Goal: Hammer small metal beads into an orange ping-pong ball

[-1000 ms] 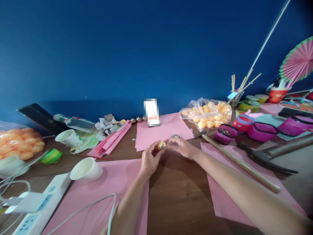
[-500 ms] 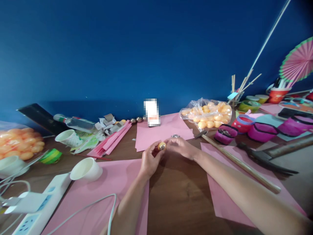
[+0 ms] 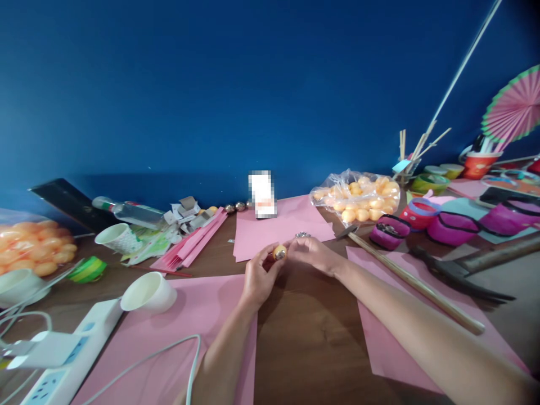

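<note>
My left hand (image 3: 258,277) and my right hand (image 3: 314,253) meet over the wooden table (image 3: 312,332), both pinching one small orange ball (image 3: 279,251) between their fingertips. The ball has a shiny metal piece on its near side. A small silver ring-shaped piece (image 3: 302,234) lies on the pink paper sheet (image 3: 278,228) just beyond my right fingers.
A clear bag of orange balls (image 3: 358,199) sits back right, another bag (image 3: 36,244) far left. A hammer (image 3: 415,281) lies right on pink paper. Paper cups (image 3: 147,292), a white power strip (image 3: 63,360) with cables, pink containers (image 3: 451,226) and folded pink strips (image 3: 198,239) surround the hands.
</note>
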The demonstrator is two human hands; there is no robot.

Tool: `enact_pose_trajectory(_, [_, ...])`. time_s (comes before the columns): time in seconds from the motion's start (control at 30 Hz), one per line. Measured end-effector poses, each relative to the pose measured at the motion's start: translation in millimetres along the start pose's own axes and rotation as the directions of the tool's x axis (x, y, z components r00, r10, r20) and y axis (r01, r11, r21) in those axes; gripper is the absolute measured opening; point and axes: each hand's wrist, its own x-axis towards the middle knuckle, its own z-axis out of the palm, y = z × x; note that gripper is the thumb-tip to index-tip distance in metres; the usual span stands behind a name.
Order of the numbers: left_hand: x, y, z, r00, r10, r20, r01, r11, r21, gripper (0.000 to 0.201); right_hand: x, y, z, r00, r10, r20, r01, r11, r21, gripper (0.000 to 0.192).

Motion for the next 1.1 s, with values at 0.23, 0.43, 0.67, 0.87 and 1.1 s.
enact_pose_trajectory(0.23, [-0.4,1.0,0.0,1.0,0.009,-0.008,-0.009,1.0,0.013,0.039,-1.2,-1.1,2.5,0.999,0.024,-0.038,-0.025,1.0,0.0,0.026])
enact_pose_trajectory(0.43, [-1.3,3.0,0.5,1.0,0.007,-0.027,-0.007,1.0,0.002,0.039,-1.6,-0.9,2.4,0.997,0.069,-0.032,-0.069,0.998,-0.005,0.028])
enact_pose_trajectory(0.67, [-1.4,1.9,0.8,0.999,0.018,-0.027,-0.017,0.999,0.033,0.039,-1.3,-0.9,3.0,0.997,0.04,-0.073,-0.041,0.999,-0.026,0.029])
enact_pose_trajectory(0.87, [-1.5,0.2,1.2,0.998,0.033,-0.05,-0.03,0.997,0.064,0.04,-1.2,-4.0,4.8,0.996,0.033,-0.083,-0.038,0.997,-0.06,0.031])
enact_pose_trajectory(1.1, [1.0,3.3,0.9,0.997,-0.007,-0.076,0.009,1.0,0.028,0.041,-1.6,-5.0,6.3,0.998,0.008,-0.061,-0.014,0.994,-0.111,0.028])
